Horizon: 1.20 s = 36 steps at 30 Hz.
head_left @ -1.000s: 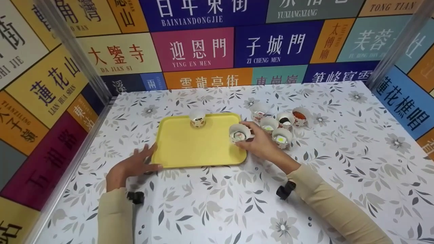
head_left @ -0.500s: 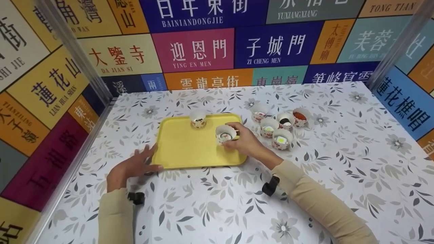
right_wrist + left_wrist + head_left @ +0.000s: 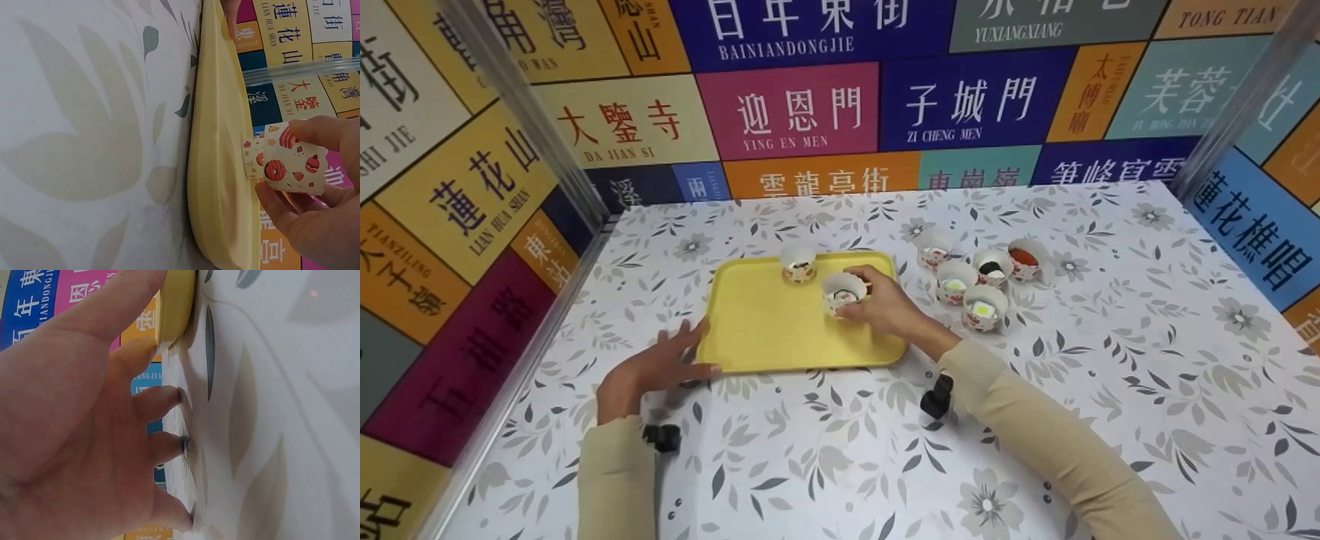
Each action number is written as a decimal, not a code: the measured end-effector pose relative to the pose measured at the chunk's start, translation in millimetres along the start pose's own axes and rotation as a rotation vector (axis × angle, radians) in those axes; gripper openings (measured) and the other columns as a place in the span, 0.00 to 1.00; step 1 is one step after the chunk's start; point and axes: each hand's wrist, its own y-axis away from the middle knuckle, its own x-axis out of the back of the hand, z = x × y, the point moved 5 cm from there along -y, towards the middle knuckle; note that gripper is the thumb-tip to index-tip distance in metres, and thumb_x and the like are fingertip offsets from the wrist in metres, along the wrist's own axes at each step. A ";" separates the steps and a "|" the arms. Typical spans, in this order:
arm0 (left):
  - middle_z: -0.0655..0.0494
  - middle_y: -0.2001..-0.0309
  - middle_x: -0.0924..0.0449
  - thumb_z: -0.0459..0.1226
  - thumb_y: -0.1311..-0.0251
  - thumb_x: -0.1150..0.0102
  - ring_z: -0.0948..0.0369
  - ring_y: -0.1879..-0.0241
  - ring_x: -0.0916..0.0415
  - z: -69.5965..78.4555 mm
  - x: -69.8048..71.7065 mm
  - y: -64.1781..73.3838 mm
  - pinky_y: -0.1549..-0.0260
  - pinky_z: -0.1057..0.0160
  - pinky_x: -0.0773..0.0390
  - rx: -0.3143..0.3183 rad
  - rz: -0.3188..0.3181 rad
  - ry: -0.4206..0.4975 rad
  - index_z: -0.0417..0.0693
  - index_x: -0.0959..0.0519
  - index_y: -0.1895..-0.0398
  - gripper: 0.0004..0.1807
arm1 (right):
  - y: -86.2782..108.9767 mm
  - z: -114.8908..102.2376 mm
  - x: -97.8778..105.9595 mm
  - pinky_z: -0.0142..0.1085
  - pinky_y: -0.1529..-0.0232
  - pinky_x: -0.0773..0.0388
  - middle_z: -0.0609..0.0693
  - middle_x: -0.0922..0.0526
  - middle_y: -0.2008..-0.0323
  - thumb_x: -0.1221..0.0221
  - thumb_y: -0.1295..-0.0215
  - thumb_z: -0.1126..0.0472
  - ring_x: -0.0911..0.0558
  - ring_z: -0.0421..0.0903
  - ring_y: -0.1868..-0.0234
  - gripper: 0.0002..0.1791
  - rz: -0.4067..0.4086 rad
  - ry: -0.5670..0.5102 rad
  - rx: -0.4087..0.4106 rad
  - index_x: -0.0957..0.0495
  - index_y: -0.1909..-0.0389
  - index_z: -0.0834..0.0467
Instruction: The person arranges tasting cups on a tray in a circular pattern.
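Observation:
My right hand (image 3: 881, 304) pinches a paper cup (image 3: 840, 296) with a red printed pattern. A round white piece with a dark rim and pinkish middle lies inside it. In the right wrist view the paper cup (image 3: 289, 160) is upright, a little above the yellow tray (image 3: 225, 185). Another patterned cup (image 3: 798, 266) with something dark in it stands at the tray's back edge. My left hand (image 3: 660, 364) touches the front left corner of the yellow tray (image 3: 765, 322) with thumb and index finger. Its other fingertips rest on the table in the left wrist view.
To the right of the tray stand several similar cups, among them one with orange-red filling (image 3: 1024, 259) and one with a white-and-yellow piece (image 3: 982, 309). A floral cloth (image 3: 825, 450) covers the table. Coloured panels with lettering (image 3: 802, 109) wall in the back and sides.
My right hand has carried the paper cup leftward from the tray's right edge to over its inner right half. My left hand, the tray and the other cups have stayed put.

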 end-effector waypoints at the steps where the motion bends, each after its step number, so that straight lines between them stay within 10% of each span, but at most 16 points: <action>1: 0.56 0.18 0.78 0.65 0.43 0.39 0.42 0.22 0.87 -0.1 0.0 -0.2 0.32 0.24 0.75 -0.004 0.001 -0.005 0.73 0.64 0.20 0.56 | -1.8 0.3 -1.0 0.42 0.37 0.27 0.55 0.25 0.35 0.29 0.43 0.62 0.24 0.51 0.40 0.41 -0.001 -0.003 -0.002 0.34 0.29 0.55; 36: 0.51 0.18 0.77 0.66 0.43 0.40 0.40 0.22 0.87 0.3 -0.2 -1.1 0.32 0.24 0.75 -0.057 0.002 -0.026 0.68 0.65 0.19 0.57 | -40.6 -12.1 -14.7 0.41 0.36 0.25 0.55 0.23 0.40 0.33 0.44 0.70 0.23 0.51 0.42 0.40 0.000 0.030 -0.039 0.35 0.29 0.57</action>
